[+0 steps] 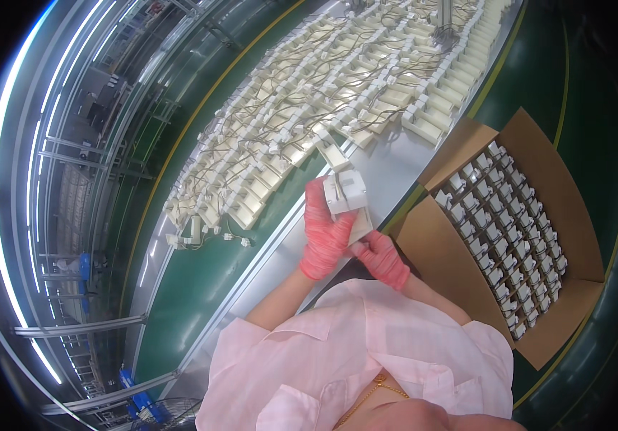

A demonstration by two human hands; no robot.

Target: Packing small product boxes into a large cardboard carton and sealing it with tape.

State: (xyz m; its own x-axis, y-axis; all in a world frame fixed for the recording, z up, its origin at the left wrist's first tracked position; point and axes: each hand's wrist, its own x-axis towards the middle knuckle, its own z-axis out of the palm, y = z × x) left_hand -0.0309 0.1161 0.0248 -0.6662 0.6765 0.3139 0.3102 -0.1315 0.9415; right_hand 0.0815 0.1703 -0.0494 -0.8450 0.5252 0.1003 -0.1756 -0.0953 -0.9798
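Both my hands wear pink-red knitted gloves. My left hand (325, 233) is wrapped round a white and cream plastic housing (346, 191), held over the near edge of the workbench. At that part's lower end my right hand (382, 260) is closed, with its fingertips partly hidden. A cream trough-shaped piece (333, 155) shows just beyond the housing; whether the two are joined I cannot tell. Farther off, rows of cream plastic housings (251, 192) with brown-grey wires cover the bench.
An open cardboard box (459, 284) stands at my right, filled with upright white parts (506, 237) in rows. Near the bench's left part lie small white connectors (237, 238) on a green surface (201, 287). Metal racks (90, 154) stand at the far left.
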